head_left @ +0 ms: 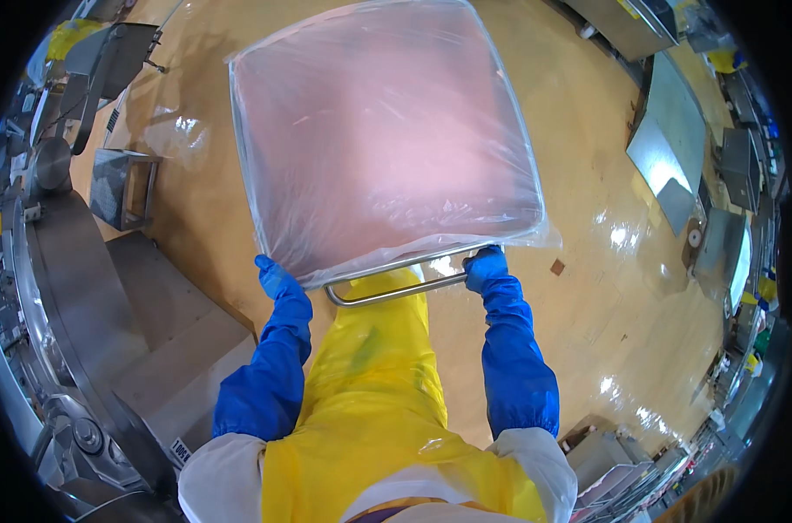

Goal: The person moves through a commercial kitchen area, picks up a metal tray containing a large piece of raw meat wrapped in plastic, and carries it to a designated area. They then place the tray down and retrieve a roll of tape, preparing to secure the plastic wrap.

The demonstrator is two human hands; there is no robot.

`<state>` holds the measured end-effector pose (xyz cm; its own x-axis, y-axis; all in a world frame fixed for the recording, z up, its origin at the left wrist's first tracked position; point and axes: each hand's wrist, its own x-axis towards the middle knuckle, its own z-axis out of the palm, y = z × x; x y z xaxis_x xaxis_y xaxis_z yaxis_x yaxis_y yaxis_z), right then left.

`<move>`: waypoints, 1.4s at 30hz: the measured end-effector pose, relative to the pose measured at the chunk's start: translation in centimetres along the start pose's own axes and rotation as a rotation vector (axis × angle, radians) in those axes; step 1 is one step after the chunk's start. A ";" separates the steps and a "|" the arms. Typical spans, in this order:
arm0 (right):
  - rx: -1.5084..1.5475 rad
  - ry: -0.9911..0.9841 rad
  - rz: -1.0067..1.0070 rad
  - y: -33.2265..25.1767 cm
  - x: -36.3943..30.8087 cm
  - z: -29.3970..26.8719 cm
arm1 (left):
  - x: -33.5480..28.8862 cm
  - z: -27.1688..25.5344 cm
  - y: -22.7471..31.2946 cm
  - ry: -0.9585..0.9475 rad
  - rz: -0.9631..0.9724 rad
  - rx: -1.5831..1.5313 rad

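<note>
Two gloved hands at the near side of a covered square bin

Both arms go forward from the body, almost parallel, in blue sleeves. The left hand [277, 277] is at the near left corner of the square bin [247, 166], with its fingers pointing up toward the edge; I cannot tell if they are closed on the rim or only touching it. The right hand [486, 267] is wrapped around the right end of the metal handle [396, 293], a bent tube along the bin's near side. The bin is straight in front of the person. A translucent plastic sheet [383, 131] covers its top and hangs a little over the near edge, and something pink shows through.

On the left, a large steel machine [82, 270] has its lower part near the left sleeve; farther forward there is a grey metal stand [123, 187]. On the right, the floor [588, 340] makes a wide strip between the bin and the steel equipment [670, 139].

The floor is tan and glossy, with white reflections of light. A small brown piece [557, 267] lies near the bin's right corner. The person's yellow apron [370, 392] reaches below the handle.
</note>
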<state>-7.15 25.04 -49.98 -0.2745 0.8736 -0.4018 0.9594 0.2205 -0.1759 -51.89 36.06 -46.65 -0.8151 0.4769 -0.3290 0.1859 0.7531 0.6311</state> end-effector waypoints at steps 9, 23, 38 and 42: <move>-0.069 0.000 -0.116 9.6 14.4 -8.0 | 3.0 7.4 7.0 0.044 -0.037 -0.152; -0.267 -0.233 -0.204 15.3 38.5 -22.9 | 12.7 17.3 23.8 0.195 -0.149 -0.123; -0.273 -0.367 -0.240 15.5 67.1 -35.8 | 27.4 28.0 42.4 0.362 -0.192 -0.184; -0.295 -0.403 -0.252 15.9 75.4 -39.7 | 33.9 31.2 47.3 0.358 -0.199 -0.192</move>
<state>-9.95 111.63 -47.35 -0.4452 0.5561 -0.7018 0.8227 0.5635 -0.0755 -53.61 101.95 -49.87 -0.9693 0.1192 -0.2149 -0.0713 0.7005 0.7101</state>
